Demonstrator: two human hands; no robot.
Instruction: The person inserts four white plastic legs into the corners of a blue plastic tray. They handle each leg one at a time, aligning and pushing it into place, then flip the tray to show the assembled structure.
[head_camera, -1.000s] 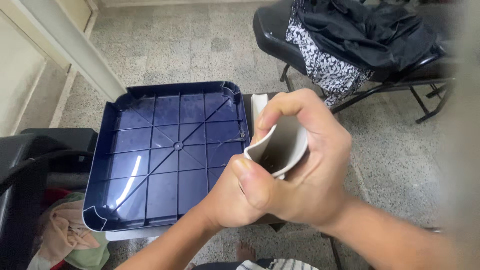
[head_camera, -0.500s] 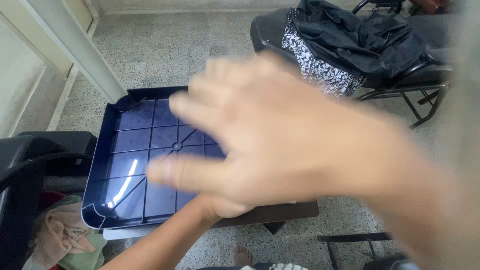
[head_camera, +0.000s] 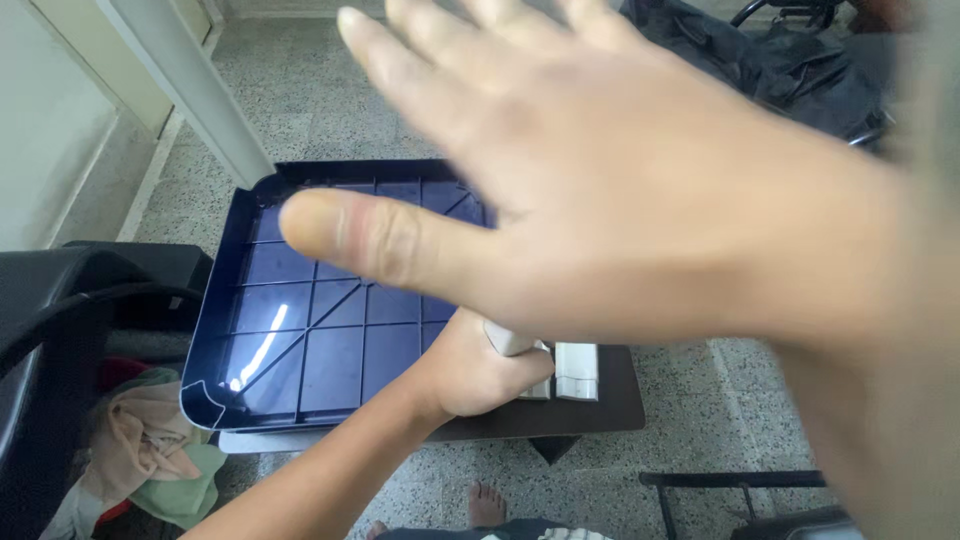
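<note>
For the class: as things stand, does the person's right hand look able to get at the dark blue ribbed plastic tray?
Probably yes. The right hand is raised, open and empty, above the dark blue ribbed plastic tray, with nothing visible between them. The left hand holds a white piece at the tray's right edge.

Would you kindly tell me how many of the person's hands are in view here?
2. The right hand is raised open near the camera, blurred, covering much of the blue tray. The left hand is lower, closed around a pale folded piece at the tray's right edge.
</note>
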